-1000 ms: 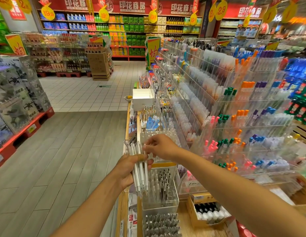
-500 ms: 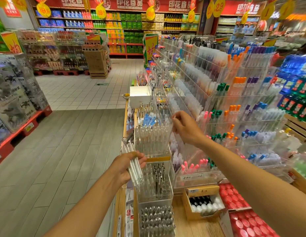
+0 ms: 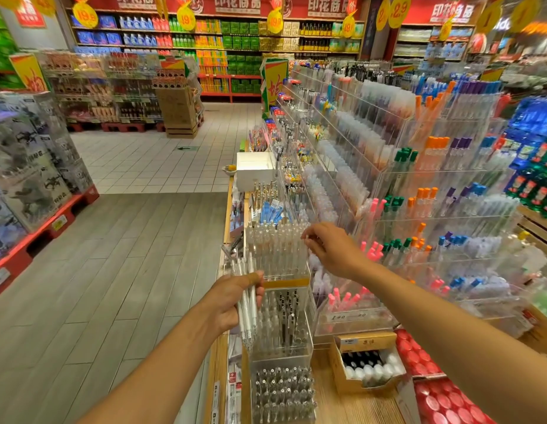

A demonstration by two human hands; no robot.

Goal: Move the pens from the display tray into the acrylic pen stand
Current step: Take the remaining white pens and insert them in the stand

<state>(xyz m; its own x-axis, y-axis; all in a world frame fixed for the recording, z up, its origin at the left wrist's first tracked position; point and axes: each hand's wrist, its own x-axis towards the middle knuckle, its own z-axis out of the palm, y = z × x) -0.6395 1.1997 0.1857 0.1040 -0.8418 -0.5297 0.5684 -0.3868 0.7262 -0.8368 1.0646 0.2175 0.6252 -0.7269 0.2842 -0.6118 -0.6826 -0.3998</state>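
Gripping roughly four pens [image 3: 246,304], left hand [image 3: 232,301]; right hand [image 3: 330,249] empty.

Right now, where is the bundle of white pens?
Head view, lower centre: the left hand grips the bundle of white pens, just left of the acrylic pen stand.

left hand [image 3: 232,296] – bare, no ring | right hand [image 3: 333,252] – bare | forearms – unsleeved

A bunch of clear white pens [image 3: 246,304] sat tilted, tips down, just left of the acrylic pen stand [image 3: 277,255]. The stand was clear, tiered, its upper tier packed with upright clear pens.
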